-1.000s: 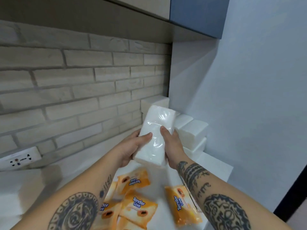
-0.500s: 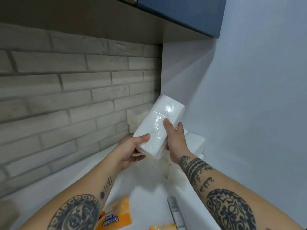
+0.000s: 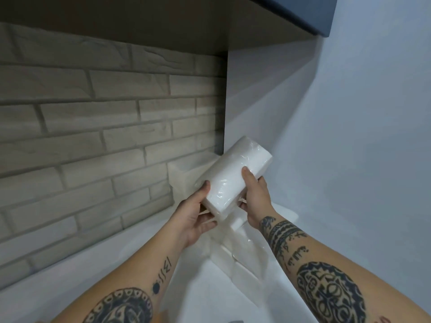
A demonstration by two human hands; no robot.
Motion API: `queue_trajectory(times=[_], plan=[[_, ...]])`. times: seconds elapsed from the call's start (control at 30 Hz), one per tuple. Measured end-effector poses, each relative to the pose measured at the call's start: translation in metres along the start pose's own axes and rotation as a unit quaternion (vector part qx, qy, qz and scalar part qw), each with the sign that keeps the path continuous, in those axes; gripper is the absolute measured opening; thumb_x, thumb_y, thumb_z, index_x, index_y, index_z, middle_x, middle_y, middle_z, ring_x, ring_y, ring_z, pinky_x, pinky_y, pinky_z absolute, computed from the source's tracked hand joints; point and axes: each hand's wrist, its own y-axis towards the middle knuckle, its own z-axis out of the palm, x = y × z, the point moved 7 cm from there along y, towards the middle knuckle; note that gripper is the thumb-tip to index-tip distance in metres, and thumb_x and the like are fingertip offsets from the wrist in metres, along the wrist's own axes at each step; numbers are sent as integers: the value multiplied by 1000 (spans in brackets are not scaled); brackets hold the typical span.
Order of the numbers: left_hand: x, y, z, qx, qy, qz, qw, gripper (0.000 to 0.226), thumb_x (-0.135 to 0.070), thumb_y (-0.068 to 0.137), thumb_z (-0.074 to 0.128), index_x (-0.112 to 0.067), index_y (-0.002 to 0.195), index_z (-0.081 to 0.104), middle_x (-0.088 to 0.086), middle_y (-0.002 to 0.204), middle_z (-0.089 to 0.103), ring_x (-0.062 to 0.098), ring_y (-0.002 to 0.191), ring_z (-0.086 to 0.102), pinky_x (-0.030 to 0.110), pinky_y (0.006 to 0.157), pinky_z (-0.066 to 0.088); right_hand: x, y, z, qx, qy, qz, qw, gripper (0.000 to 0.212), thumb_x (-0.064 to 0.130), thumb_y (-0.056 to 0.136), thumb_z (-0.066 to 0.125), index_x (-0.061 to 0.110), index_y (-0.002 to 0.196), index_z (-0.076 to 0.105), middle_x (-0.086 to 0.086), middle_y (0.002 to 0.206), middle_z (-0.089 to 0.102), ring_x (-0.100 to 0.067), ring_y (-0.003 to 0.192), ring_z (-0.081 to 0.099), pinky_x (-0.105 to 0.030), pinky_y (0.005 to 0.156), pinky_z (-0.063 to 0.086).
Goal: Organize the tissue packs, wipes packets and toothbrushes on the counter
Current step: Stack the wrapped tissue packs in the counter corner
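Observation:
A white tissue pack (image 3: 233, 176) in clear wrap is held tilted in the air near the back right corner of the white counter (image 3: 70, 271). My left hand (image 3: 196, 217) grips its lower near end from underneath, thumb on top. My right hand (image 3: 256, 197) holds its right long side. Behind it another tissue pack (image 3: 182, 178) stands against the brick wall. More white tissue packs (image 3: 240, 250) lie on the counter below my hands, partly hidden by my arms. No wipes packets or toothbrushes are clearly visible.
A grey brick wall (image 3: 93, 136) runs along the back and a plain pale wall (image 3: 349, 159) closes the right side. A dark overhead cabinet (image 3: 163, 24) hangs above. A small dark object (image 3: 235, 321) peeks in at the bottom edge.
Both hands carried the tissue pack up and toward the back right corner. The view swung up and right, so the orange wipes packets and the wall socket dropped out of sight.

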Motion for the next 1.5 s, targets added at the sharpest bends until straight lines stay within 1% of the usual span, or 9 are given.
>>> queue_trajectory(times=[0.2, 0.4, 0.53, 0.6, 0.8, 0.97, 1.17, 1.33, 1.5], plan=[[-14, 34, -4, -53, -4, 20, 998, 53, -60, 77, 81, -19, 111, 74, 5, 102, 79, 26, 98, 76, 40, 80, 61, -7, 37, 6, 21, -4, 19, 1000, 51, 60, 92, 65, 27, 129, 54, 0, 123, 72, -19, 109, 72, -39, 84, 60], [-21, 72, -19, -123, 27, 20, 992, 99, -81, 52, 80, -8, 118, 73, 19, 118, 72, 26, 94, 74, 30, 62, 59, -30, 78, 17, 19, -31, 92, 995, 82, 80, 72, 70, 17, 125, 64, -4, 111, 78, -27, 98, 77, -53, 91, 62], [-19, 86, -27, -151, 49, 11, 987, 117, -87, 43, 79, -1, 123, 69, 19, 124, 71, 27, 99, 73, 33, 67, 62, -37, 90, 19, 15, -90, 126, 988, 71, 80, 83, 59, 14, 108, 70, 0, 85, 65, -19, 64, 56, -31, 58, 49], [-17, 92, -30, -155, 59, 0, 986, 116, -87, 42, 79, -2, 121, 71, 16, 120, 73, 26, 99, 73, 37, 73, 65, -44, 95, 21, 20, -101, 147, 984, 70, 81, 83, 59, 14, 101, 70, -2, 82, 62, -21, 62, 53, -32, 58, 43], [-11, 98, -28, -169, 86, -31, 981, 94, -82, 49, 69, -10, 109, 73, 4, 107, 72, 23, 91, 75, 41, 92, 62, -58, 109, 23, -14, -129, 150, 980, 90, 92, 60, 54, 13, 98, 73, -7, 103, 76, -31, 88, 75, -47, 84, 65], [-11, 102, -26, -211, 97, -65, 971, 86, -85, 71, 62, -10, 115, 66, 4, 103, 67, 25, 91, 73, 40, 86, 63, -58, 116, 21, -43, -162, 153, 974, 108, 100, 46, 54, 15, 111, 68, -12, 111, 71, -34, 94, 71, -33, 57, 61], [-11, 97, -26, -225, 96, -100, 964, 81, -85, 76, 58, -18, 121, 62, 0, 118, 62, 24, 104, 65, 43, 96, 57, -55, 121, 24, -28, -200, 162, 966, 106, 100, 43, 52, 16, 106, 67, -11, 106, 71, -32, 84, 72, -41, 72, 66], [-14, 88, -23, -216, 86, -97, 968, 79, -86, 80, 53, -16, 116, 60, 0, 121, 60, 26, 111, 62, 45, 101, 54, -51, 115, 27, 23, -185, 180, 966, 92, 98, 53, 55, 15, 91, 62, -8, 81, 63, -28, 58, 61, -41, 75, 62], [-20, 61, -23, -177, 73, -60, 980, 76, -84, 83, 50, -27, 134, 51, 2, 130, 48, 31, 117, 57, 49, 103, 53, -34, 86, 36, 47, -185, 183, 964, 68, 79, 92, 44, 17, 119, 53, -4, 113, 55, -29, 88, 62, -39, 82, 62]])
